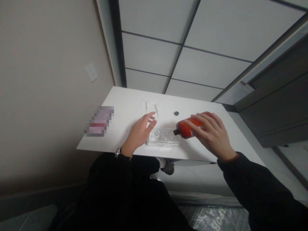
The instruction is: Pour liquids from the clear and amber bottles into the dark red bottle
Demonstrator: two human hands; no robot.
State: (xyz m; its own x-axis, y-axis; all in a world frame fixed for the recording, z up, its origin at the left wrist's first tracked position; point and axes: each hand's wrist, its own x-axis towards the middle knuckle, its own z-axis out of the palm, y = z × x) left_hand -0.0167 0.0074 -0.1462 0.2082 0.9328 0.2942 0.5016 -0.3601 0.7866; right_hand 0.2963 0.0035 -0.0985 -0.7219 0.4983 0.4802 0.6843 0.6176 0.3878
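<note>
My right hand (211, 133) grips a red-orange bottle (187, 128), tipped sideways with its dark neck pointing left over a clear plastic container (164, 137) on the white table (125, 106). The bottle's mouth hangs just above the container's right end. My left hand (141, 131) rests against the container's left side, fingers spread and holding nothing. A small black cap (176, 113) lies on the table behind the container.
A clear plastic piece (150, 106) lies at the back of the table. A blurred pink-and-red item (99, 121) sits near the left edge. A beige wall with a switch plate (91, 72) is left; dark cabinets (281, 106) stand right.
</note>
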